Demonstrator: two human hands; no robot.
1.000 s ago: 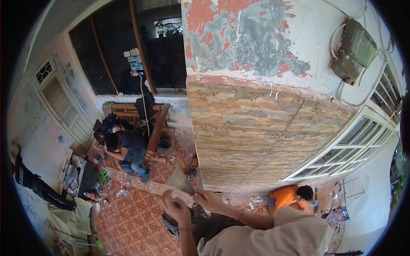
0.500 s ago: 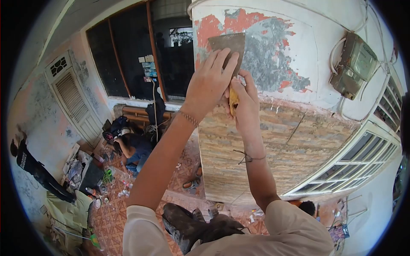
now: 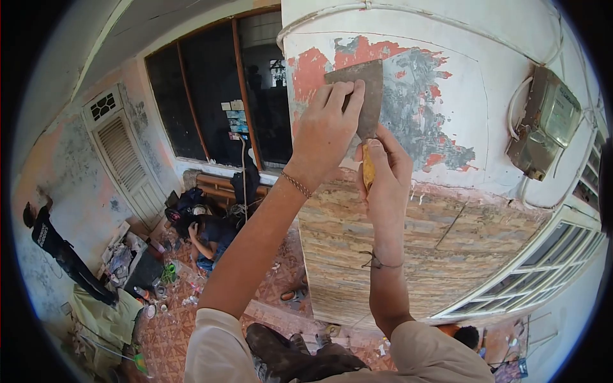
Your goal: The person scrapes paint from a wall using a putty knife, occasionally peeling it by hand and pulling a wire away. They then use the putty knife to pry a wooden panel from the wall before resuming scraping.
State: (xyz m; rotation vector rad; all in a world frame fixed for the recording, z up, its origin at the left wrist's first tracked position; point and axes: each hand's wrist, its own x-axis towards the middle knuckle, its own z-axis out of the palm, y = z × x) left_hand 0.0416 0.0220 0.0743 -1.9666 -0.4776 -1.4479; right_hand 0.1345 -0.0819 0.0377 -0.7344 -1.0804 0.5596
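Scraper [image 3: 363, 96] flat against the wall [image 3: 447, 57]: right hand [image 3: 386, 175] clenched on its yellow handle, left hand [image 3: 325, 131] pressing the blade. Broad patch already bared to red and grey; white paint all around still on.

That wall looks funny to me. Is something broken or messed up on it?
Yes. The white paint on the wall is patchy, with red and grey showing where the scraper is pressed. The left hand pushes the blade; the right hand grips the yellow handle. Below, litter lies scattered on the tiled floor.
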